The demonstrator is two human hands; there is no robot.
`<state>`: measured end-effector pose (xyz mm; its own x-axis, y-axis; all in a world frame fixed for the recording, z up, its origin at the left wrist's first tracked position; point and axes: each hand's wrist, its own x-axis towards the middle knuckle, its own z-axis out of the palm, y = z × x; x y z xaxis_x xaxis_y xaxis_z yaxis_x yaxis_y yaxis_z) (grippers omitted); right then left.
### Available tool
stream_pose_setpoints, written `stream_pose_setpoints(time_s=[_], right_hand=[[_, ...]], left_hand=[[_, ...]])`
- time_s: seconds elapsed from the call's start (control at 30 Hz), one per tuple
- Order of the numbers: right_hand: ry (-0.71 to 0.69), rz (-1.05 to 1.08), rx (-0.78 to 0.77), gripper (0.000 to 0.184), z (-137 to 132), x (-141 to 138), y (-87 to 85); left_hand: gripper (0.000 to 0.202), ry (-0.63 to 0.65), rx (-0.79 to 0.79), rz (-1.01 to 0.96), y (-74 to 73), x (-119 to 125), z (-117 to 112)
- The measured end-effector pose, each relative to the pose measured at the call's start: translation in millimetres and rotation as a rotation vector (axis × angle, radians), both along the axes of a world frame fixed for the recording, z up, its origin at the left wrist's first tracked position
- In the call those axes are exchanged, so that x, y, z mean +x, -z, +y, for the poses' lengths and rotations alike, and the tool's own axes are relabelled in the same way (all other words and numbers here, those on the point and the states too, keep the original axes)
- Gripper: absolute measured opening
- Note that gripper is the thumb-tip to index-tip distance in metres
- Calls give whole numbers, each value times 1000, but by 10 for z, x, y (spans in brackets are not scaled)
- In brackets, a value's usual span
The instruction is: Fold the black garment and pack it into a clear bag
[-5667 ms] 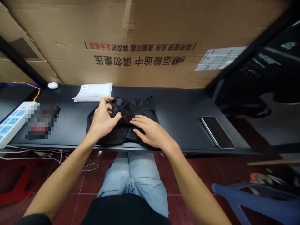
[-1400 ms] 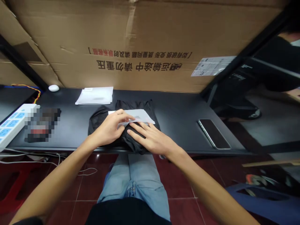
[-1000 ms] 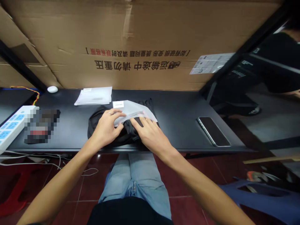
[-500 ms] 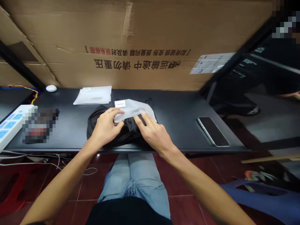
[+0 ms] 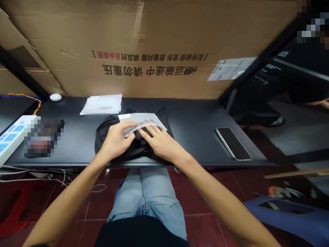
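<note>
A frosted, see-through plastic bag [image 5: 151, 118] with a small white label lies over a bunched black cloth [image 5: 138, 145] at the desk's near edge. My left hand [image 5: 118, 139] pinches the left part of the bag's near edge between thumb and fingers. My right hand [image 5: 164, 142] is palm down with its fingers stretched out, their tips inside the bag's mouth and faintly visible through the film. Behind and to the left lies another frosted bag [image 5: 102, 104] with a label, untouched.
On the black desk [image 5: 195, 137] a phone [image 5: 233, 144] lies at right. A white power strip [image 5: 17, 133], a blurred-out dark item [image 5: 43, 137] and a white rounded object [image 5: 56, 97] are at left. A cardboard sheet [image 5: 164, 34] stands behind; another person [image 5: 305, 75] is at right.
My right hand has moved left and its fingertips have slid under the bag's film. The bag has shifted slightly left, its near edge lifting into a curve. My left hand keeps its hold.
</note>
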<state>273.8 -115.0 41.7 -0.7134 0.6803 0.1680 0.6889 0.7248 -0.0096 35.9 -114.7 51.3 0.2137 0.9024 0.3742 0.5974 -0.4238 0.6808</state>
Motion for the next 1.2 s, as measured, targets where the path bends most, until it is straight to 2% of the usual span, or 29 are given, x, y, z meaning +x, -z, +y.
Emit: stream_pose_setpoints(time_s=[0.1,0.17,0.23,0.3,0.37,0.43,0.63,0.8,0.97,1.03,1.1,1.2], right_hand=[[166,5,0,78,20,-103,-8],[228,-1,19,76,30,-155,-18],[198,-7,44,70,41,-170,-30],[103,-9,72,66,48,-145,-36],[18,-21,114,61,51,-97,-26],[-8,-43,167,57,53,-54,4],[99,-73,259,38,67,-102,85],[209,-68,226,35,104,-236,98],[165,-7,216,36,160,-236,141],[91,43,213,42,183,-197,110],[32,131,211,42,216,-164,35],[1,292,183,41,296,-173,-97]], left_hand=[[44,-12,15,-27,31,27,-3],[43,-30,40,-13,57,33,1],[44,-57,65,8,83,15,12],[43,-74,76,17,108,-27,28],[40,-70,74,6,133,-82,44],[37,-54,58,-23,161,-129,57],[33,-7,20,-69,218,-162,65],[36,1,-1,-53,195,-149,58],[33,-12,-54,-81,124,-126,-1],[45,-60,-105,-103,81,-148,-31],[56,-161,-131,-128,42,-207,-38],[52,-317,-160,-143,11,-341,4]])
